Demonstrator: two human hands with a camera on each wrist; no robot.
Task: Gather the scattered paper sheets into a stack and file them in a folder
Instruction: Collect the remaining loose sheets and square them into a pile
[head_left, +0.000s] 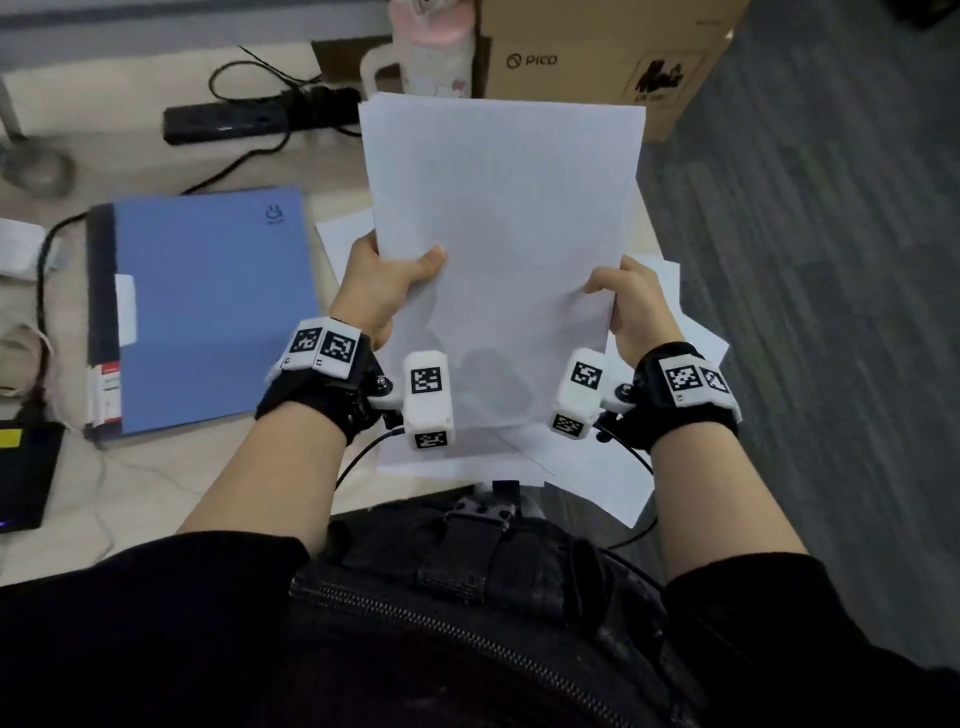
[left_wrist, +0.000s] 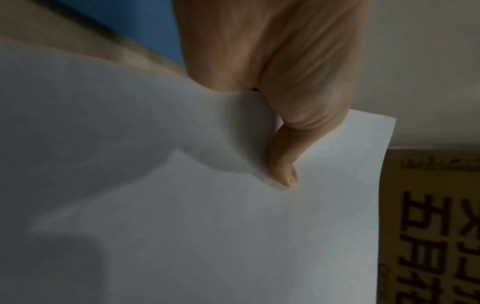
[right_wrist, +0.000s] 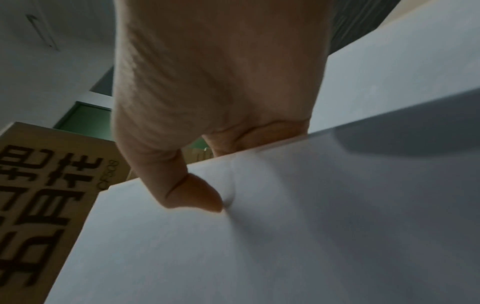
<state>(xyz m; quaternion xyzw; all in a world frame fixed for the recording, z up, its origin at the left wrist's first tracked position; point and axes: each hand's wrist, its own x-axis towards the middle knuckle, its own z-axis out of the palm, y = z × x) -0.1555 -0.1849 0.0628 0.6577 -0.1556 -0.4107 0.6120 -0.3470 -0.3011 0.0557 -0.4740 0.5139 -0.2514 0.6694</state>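
Above the desk (head_left: 218, 483) edge, you hold the stack (head_left: 498, 249) upright between both hands, short edge down, which looks like the pose for squaring the sheets before filing. Your left hand (head_left: 382, 291) grips the left long edge, thumb on the near face and fingers curled behind; your right hand (head_left: 636, 306) pinches the right long edge the same way. Holding both sides low lets the top stay free, so the sheets can settle level. The top edges are not yet flush: a second sheet peeks out at the upper left corner.

More loose sheets (head_left: 670, 364) lie on the desk beneath and to the right of the stack, one overhanging the desk edge, so gathering seems unfinished. The folder (head_left: 208, 312) lies closed to the left, well apart from the stack, within easy reach of your left hand.

Only the head view shows the folder, the loose sheets and the box (head_left: 597, 57) behind. From the left wrist you see the thumb (left_wrist: 283, 160) denting the paper, a detail the head view misses. From the right wrist the thumb (right_wrist: 192, 195) presses a crease near the edge, and another sheet edge shows behind the front one. Your fingers behind the stack are hidden in every view.
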